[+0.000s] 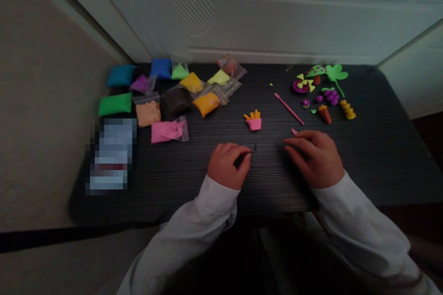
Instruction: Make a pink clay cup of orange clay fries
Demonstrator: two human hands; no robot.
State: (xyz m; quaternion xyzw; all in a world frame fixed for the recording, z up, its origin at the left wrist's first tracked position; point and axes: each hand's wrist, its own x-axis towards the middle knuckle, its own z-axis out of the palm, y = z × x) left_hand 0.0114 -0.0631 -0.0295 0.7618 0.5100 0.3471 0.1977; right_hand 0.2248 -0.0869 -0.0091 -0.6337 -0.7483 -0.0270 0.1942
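Note:
My left hand (228, 164) is closed, with thumb and forefinger brought together. What the pinch holds, if anything, is too small to make out; a thin dark sliver (255, 146) shows just beyond the fingertips. My right hand (315, 157) hovers low over the table with thumb and fingers apart and nothing seen between them. Partly hidden behind its fingers is the tip of a pink tool (294, 132). Ahead of both hands sits a small clay cup of fries (255, 123), pink with yellow-orange sticks. A long pink modelling tool (289, 109) lies slantwise beyond my right hand.
Bags of coloured clay, among them a pink one (166, 132) and a green one (115, 104), cover the dark table's (214, 198) back left. A blurred phone-like screen (112, 154) lies in front. Small clay figures, including purple grapes (332, 97), stand back right. A white door (277, 18) rises behind.

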